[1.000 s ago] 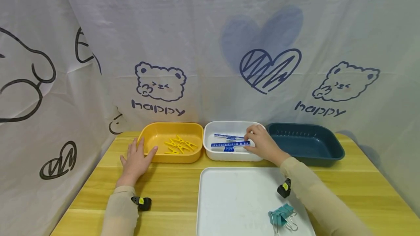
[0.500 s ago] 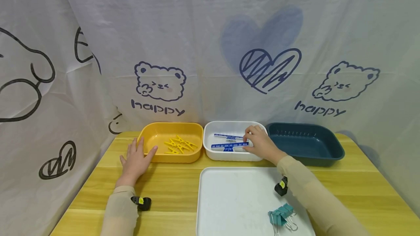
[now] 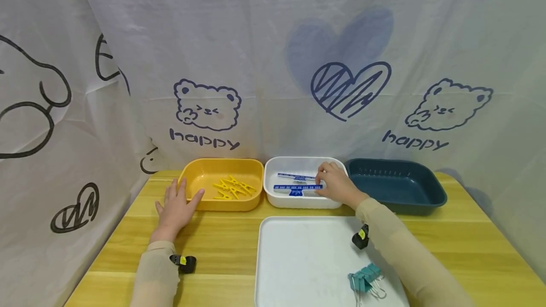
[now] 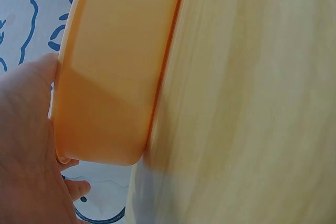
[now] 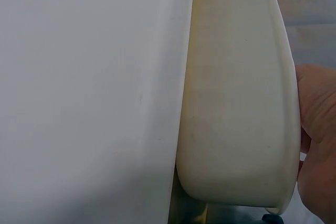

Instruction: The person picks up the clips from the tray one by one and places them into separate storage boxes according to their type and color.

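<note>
My left hand (image 3: 177, 210) rests with spread fingers at the left end of a yellow bin (image 3: 226, 205), thumb at its near rim. In the left wrist view this hand (image 4: 26, 140) lies along the rim of the bin (image 4: 110, 77). Inside a white bin (image 3: 307, 201), my right hand (image 3: 339, 186) pinches the right end of a blue ruler clip (image 3: 296, 187). Just behind lies a second blue ruler clip (image 3: 294, 176), its right end close to the fingers. The right wrist view shows the white bin's outer wall (image 5: 236, 103); the fingertips are hidden behind it.
Several yellow clothespins (image 3: 232, 187) lie in the yellow bin. A dark teal bin (image 3: 401, 188) stands to the right of the white one. On a white tray (image 3: 307, 255) in front sit teal binder clips (image 3: 366, 277). A printed curtain (image 3: 273, 60) hangs behind the wooden table (image 3: 213, 255).
My right hand and forearm have shifted slightly left, and the near ruler clip has moved a little left with them. The left hand has stayed at the yellow bin.
</note>
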The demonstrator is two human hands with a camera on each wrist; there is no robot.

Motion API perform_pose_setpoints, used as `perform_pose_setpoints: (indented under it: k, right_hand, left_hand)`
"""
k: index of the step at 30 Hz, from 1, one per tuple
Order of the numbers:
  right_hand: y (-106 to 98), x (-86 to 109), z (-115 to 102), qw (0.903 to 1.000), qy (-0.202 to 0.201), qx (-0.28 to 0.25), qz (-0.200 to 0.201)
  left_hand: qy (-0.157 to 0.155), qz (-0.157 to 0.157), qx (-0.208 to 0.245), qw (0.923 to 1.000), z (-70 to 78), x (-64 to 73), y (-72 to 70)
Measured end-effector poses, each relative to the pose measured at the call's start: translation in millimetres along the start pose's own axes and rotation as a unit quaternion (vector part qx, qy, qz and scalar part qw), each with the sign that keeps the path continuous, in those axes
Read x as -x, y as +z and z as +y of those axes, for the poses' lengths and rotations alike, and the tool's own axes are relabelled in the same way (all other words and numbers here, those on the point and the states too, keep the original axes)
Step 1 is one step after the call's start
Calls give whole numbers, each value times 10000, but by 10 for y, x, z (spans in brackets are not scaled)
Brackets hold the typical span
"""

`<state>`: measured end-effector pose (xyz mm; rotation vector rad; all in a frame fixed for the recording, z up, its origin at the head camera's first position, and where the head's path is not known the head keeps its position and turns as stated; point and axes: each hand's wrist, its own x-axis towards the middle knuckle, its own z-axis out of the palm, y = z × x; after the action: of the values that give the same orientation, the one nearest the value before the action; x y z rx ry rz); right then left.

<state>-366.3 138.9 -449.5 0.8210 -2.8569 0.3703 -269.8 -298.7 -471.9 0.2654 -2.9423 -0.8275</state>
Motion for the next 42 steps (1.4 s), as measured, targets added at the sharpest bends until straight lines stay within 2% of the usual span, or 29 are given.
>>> perform_pose_setpoints:
  k: [21, 30, 42]
  right_hand:
    - [33, -117, 62, 9968, 453, 88, -654]
    - [75, -128, 120, 9974, 264, 178, -647]
    - [87, -140, 112, 9963, 315, 293, -749]
  left_hand:
    - [16, -4, -17, 10000, 8, 5, -9]
    - [15, 33, -10, 10000, 3, 3, 2]
    - [-49, -36, -37, 10000, 26, 21, -22]
